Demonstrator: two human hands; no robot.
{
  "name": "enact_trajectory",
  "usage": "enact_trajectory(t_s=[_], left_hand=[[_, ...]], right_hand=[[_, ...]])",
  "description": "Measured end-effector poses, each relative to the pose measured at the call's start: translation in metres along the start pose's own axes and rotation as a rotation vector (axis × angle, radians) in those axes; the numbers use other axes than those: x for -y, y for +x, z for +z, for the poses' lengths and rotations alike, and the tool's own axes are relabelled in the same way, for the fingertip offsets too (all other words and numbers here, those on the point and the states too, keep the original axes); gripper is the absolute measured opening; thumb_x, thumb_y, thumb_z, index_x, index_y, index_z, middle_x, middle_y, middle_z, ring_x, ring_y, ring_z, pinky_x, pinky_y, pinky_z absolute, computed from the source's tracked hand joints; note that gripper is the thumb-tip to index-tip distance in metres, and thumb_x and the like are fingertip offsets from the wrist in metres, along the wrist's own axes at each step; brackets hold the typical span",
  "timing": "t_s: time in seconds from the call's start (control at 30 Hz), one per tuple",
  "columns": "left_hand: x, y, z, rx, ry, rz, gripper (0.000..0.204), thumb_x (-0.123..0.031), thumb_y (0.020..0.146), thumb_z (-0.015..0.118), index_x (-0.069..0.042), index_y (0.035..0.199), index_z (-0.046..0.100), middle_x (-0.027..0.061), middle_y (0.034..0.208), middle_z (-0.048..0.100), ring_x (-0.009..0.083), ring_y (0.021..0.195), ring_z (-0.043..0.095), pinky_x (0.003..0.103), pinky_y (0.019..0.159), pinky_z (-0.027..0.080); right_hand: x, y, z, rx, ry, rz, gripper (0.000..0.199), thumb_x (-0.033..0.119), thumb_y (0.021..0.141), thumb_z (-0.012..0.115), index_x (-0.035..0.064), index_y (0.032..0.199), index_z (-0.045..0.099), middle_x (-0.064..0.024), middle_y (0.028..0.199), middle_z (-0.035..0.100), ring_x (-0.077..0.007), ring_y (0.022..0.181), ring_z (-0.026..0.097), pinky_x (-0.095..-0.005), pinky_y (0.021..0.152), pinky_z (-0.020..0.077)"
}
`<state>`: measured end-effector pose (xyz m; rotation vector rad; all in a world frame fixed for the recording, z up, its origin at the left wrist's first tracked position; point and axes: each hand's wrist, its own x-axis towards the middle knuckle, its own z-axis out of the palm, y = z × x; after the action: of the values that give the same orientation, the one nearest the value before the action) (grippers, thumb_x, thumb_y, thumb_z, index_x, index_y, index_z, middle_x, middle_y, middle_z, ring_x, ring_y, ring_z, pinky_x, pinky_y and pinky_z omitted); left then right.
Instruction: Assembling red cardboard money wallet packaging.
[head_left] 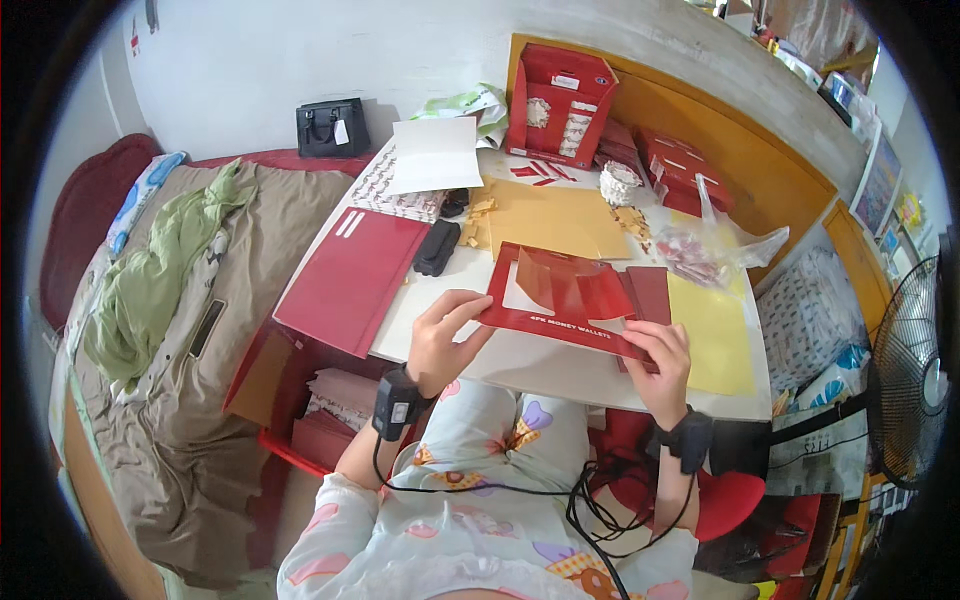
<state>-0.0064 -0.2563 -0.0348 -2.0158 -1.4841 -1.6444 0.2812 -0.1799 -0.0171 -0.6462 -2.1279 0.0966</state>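
My left hand point(446, 335) pinches the left end of a red cardboard packaging sleeve point(597, 296), thumb and fingers closed on its edge. My right hand point(660, 365) grips the sleeve's lower right corner. The sleeve is tilted above the white table point(480, 350), with a window cut-out and a raised, partly folded flap. Beside its right end lie dark red cards point(651, 290), partly hidden by the sleeve. A yellow sheet point(712, 335) lies right of my right hand. Behind the sleeve is a tan sheet point(560, 215).
A large red card point(350, 270) and a black case point(437, 248) lie at left. Farther back stand a patterned stack point(385, 185), a red display box point(560, 105), a white roll point(620, 183) and a clear plastic bag point(705, 250). A black cable point(600, 500) crosses my lap. Right stands a fan point(905, 370).
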Motion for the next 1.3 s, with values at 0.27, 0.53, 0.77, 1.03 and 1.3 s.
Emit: enact_trajectory(t_s=[0.27, 0.53, 0.77, 1.03, 1.3], left_hand=[[-0.009, 0.003, 0.019, 0.003, -0.159, -0.048, 0.031, 0.004, 0.070, 0.073, 0.001, 0.100, 0.064, 0.0135, 0.104, 0.064, 0.0178, 0.079, 0.065, 0.026, 0.067, 0.054], [-0.011, 0.003, 0.011, 0.193, -0.413, -0.114, 0.027, 0.000, 0.084, 0.054, 0.003, 0.110, 0.062, 0.0186, 0.114, 0.061, 0.0256, 0.106, 0.060, 0.034, 0.091, 0.046], [-0.001, -0.002, 0.018, 0.207, -0.608, -0.188, 0.026, 0.002, 0.082, 0.059, 0.003, 0.108, 0.062, 0.0168, 0.115, 0.060, 0.0216, 0.105, 0.058, 0.032, 0.090, 0.046], [-0.012, 0.000, 0.020, 0.138, -0.531, -0.222, 0.020, 0.005, 0.077, 0.060, 0.003, 0.097, 0.062, 0.0154, 0.108, 0.061, 0.0187, 0.095, 0.060, 0.029, 0.082, 0.048], [-0.008, -0.002, 0.018, 0.161, -0.545, -0.259, 0.015, 0.004, 0.076, 0.061, 0.003, 0.091, 0.062, 0.0153, 0.104, 0.062, 0.0196, 0.095, 0.061, 0.029, 0.083, 0.048]], right_hand=[[0.039, 0.031, 0.016, 0.030, -0.378, -0.272, 0.026, 0.004, 0.065, 0.069, 0.0052, 0.092, 0.066, -0.0026, 0.093, 0.061, -0.0214, 0.081, 0.056, -0.0350, 0.073, 0.0445], [0.030, 0.037, 0.034, -0.026, -0.236, -0.226, 0.024, 0.001, 0.067, 0.068, 0.0046, 0.091, 0.065, -0.0028, 0.086, 0.062, -0.0203, 0.077, 0.061, -0.0339, 0.063, 0.0455], [0.030, 0.036, 0.036, -0.029, -0.223, -0.230, 0.025, 0.000, 0.067, 0.068, 0.0045, 0.091, 0.065, -0.0031, 0.084, 0.062, -0.0210, 0.076, 0.061, -0.0334, 0.062, 0.0460], [0.033, 0.037, 0.036, -0.022, -0.219, -0.251, 0.026, 0.000, 0.066, 0.068, 0.0031, 0.092, 0.065, -0.0042, 0.085, 0.063, -0.0214, 0.075, 0.061, -0.0331, 0.063, 0.0487], [0.033, 0.032, 0.037, -0.006, -0.229, -0.331, 0.027, -0.003, 0.066, 0.066, 0.0010, 0.093, 0.065, -0.0063, 0.089, 0.064, -0.0216, 0.078, 0.063, -0.0313, 0.065, 0.0525]])
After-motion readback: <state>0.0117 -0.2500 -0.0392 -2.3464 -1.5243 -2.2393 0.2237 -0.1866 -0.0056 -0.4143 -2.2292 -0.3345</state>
